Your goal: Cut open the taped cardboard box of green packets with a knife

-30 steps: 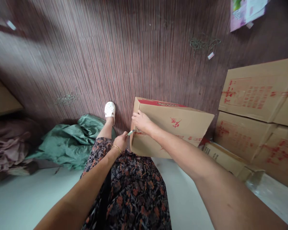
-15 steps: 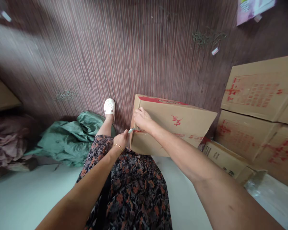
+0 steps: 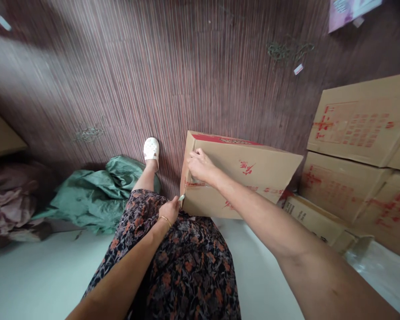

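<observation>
From my remote seat I watch the left hand [image 3: 169,210] closed tight around a small knife [image 3: 182,197], whose pale tip touches the near lower corner of the box [image 3: 250,182]. The box sits tilted on the ribbed floor [image 3: 186,66], just beyond the patterned dress [image 3: 186,266]. The right hand [image 3: 200,165] is clamped on the box's near top edge, fingers hooked over it and pressing down to keep the box steady.

What has changed: half a second ago the knife tip sat higher, on the red tape line that crosses the near end of the box. Now it is well below that line, at the bottom of the same end, and the left hand has dropped toward the dress. I judge the blade has been drawn down that end, so this stroke looks spent at the corner. I cannot see from here whether the tape is actually cut. The right hand has shifted only slightly along the top edge, and the box has barely moved.

To the box's left lie a white shoe [image 3: 151,149] and a crumpled green cloth [image 3: 93,195]. To its right, more cartons [image 3: 360,129] are stacked close by.
</observation>
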Demonstrator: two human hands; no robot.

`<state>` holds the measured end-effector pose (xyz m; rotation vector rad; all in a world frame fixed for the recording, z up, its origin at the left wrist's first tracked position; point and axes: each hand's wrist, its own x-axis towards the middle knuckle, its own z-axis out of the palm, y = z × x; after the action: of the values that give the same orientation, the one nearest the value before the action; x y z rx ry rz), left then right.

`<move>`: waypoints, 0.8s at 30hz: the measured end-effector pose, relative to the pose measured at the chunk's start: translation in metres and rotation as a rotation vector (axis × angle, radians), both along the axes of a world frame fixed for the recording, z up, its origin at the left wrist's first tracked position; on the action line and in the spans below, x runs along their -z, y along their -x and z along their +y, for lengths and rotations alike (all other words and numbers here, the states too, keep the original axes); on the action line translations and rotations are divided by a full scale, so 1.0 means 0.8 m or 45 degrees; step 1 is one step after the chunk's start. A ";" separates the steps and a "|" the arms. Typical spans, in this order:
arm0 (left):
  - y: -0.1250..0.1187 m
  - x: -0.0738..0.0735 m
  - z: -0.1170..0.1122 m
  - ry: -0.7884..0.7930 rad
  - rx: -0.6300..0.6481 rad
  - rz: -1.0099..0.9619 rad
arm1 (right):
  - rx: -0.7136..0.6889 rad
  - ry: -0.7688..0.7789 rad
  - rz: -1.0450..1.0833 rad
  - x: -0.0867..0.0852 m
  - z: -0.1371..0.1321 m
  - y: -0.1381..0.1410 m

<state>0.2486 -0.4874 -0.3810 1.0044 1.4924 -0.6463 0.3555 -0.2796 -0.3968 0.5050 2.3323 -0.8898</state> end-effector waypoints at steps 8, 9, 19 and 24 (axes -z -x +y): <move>0.043 -0.023 0.041 -0.095 -0.210 0.149 | 0.723 -0.051 -0.037 -0.049 -0.001 -0.022; 0.042 -0.027 0.049 -0.131 -0.366 0.147 | 0.852 -0.022 -0.116 -0.057 -0.011 -0.028; -0.060 -0.048 0.085 -0.109 -0.701 -0.299 | 2.620 1.228 -0.092 -0.085 -0.180 -0.047; -0.036 -0.010 0.123 -0.307 -0.593 -0.020 | 1.924 0.577 -0.493 -0.065 -0.176 -0.098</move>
<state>0.2770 -0.3894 -0.3729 0.7934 1.7403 -0.1281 0.4343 -0.4203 -0.3449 2.0507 1.0134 -1.6291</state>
